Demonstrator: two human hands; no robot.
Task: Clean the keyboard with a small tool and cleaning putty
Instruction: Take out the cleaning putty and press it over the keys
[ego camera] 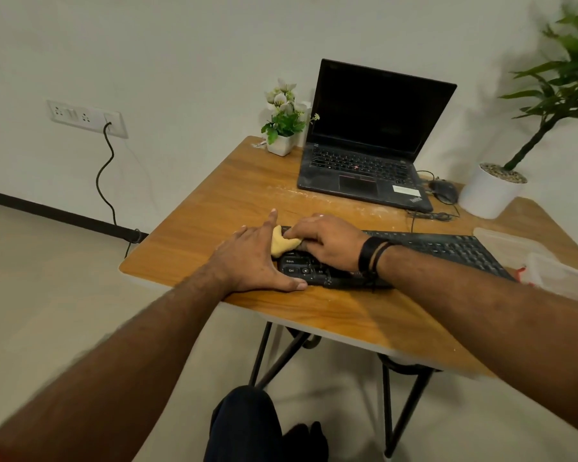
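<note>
A black keyboard [447, 250] lies across the near part of the wooden table [234, 188]. A lump of yellow cleaning putty [281, 245] sits on the keyboard's left end. My right hand [327, 243] lies over that end, its fingertips pinching and pressing the putty onto the keys. My left hand [254, 258] rests flat at the keyboard's left edge, fingers straight, thumb along the front edge, bracing it. No small tool shows in view.
An open black laptop [364, 151] stands at the back, a mouse [442, 190] and cable beside it. A small flower pot [281, 141] is back left, a large white plant pot [491, 191] right. A clear plastic container [548, 265] sits at the right edge.
</note>
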